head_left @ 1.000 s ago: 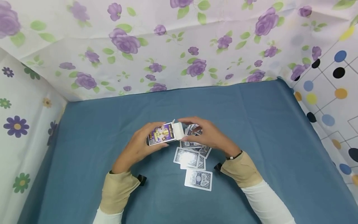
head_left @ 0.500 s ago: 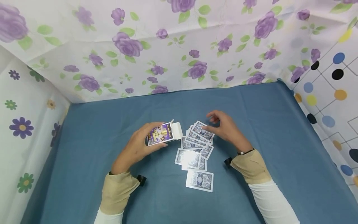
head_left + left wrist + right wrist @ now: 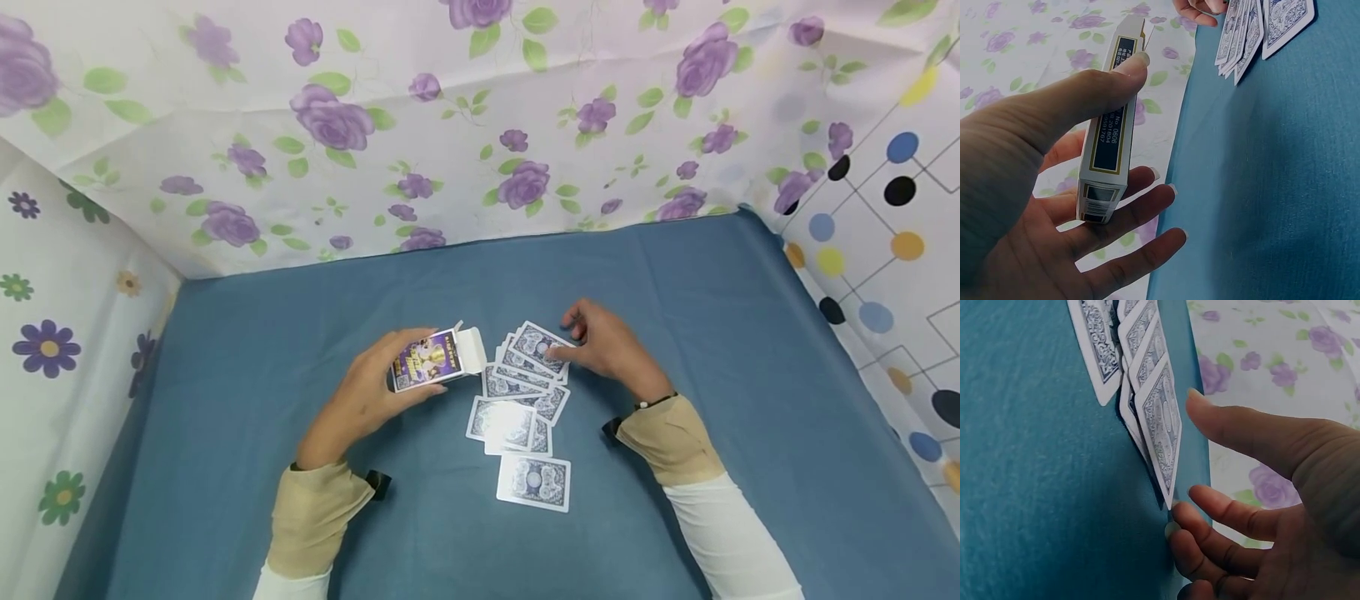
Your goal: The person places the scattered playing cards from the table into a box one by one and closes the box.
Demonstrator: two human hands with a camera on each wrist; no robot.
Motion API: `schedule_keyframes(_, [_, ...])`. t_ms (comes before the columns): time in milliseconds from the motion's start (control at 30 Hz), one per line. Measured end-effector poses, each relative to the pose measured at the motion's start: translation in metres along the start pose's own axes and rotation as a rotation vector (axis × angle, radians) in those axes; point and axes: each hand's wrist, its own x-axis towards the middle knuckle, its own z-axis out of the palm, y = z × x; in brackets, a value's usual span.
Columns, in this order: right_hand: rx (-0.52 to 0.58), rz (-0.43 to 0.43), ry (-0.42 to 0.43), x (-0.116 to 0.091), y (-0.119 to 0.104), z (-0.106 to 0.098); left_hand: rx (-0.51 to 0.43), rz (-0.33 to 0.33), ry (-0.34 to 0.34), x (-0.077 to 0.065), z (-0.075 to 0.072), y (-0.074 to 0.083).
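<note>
My left hand [image 3: 360,402] grips a purple playing-card box [image 3: 426,362]. Its white flap [image 3: 471,352] hangs open toward the right. In the left wrist view, the thumb presses one narrow side of the box [image 3: 1107,140], and fingers spread beneath. An overlapping fan of playing cards, blue-patterned backs up, lies right of the box. My right hand [image 3: 613,343] hovers at the right end of the fan's top card [image 3: 538,343]. From the right wrist, the thumb [image 3: 1235,428] stands apart from that card, with loosely bent fingertips near its lower corner. Nothing shows in its grasp.
More cards [image 3: 551,406] continue from the fan toward the front, some shining with glare. One single card [image 3: 534,483] lies nearest the person. Blue cloth [image 3: 262,358] covers the table. A floral sheet [image 3: 442,150] rises behind, with patterned sheets at both sides.
My right hand has drawn back from the box's flap to the right, beside the fan's top card. My left hand still holds the box in about the same place.
</note>
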Motion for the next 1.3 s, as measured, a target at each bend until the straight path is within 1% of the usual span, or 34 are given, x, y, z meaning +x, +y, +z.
schedule_keyframes(167, [-0.041, -0.005, -0.009, 0.000, 0.002, 0.004, 0.003, 0.001, -0.005, 0.000, 0.002, -0.001])
schedule_keyframes(300, [-0.078, 0.001, 0.000, -0.001, 0.002, 0.005, -0.001, -0.019, -0.014, 0.000, 0.002, 0.000])
schedule_keyframes(433, [-0.085, 0.009, 0.007, -0.001, 0.000, 0.005, -0.007, -0.034, -0.016, 0.001, 0.002, 0.001])
schedule_keyframes(667, [-0.079, 0.018, 0.006, -0.002, 0.000, 0.003, 0.010, -0.034, -0.023, 0.002, 0.002, 0.001])
schedule_keyframes(733, [-0.052, 0.022, 0.001, -0.001, 0.001, 0.002, 0.011, -0.033, -0.023, 0.001, 0.002, 0.001])
schedule_keyframes(867, [0.043, 0.024, -0.004, 0.000, 0.004, -0.001, 0.014, -0.034, -0.022, 0.000, 0.003, 0.001])
schedule_keyframes(967, [0.121, -0.017, 0.005, 0.000, 0.006, -0.004, 0.013, -0.042, -0.026, 0.000, 0.004, 0.001])
schedule_keyframes(1100, [0.206, -0.102, 0.028, -0.001, 0.009, -0.008, 0.007, -0.046, -0.029, 0.000, 0.004, 0.000])
schedule_keyframes(1167, [0.236, -0.126, 0.036, 0.000, 0.009, -0.011, 0.007, -0.040, -0.025, 0.000, 0.004, 0.000])
schedule_keyframes(1300, [0.281, -0.141, 0.042, 0.001, 0.008, -0.016, 0.010, -0.034, -0.018, -0.001, 0.002, 0.000])
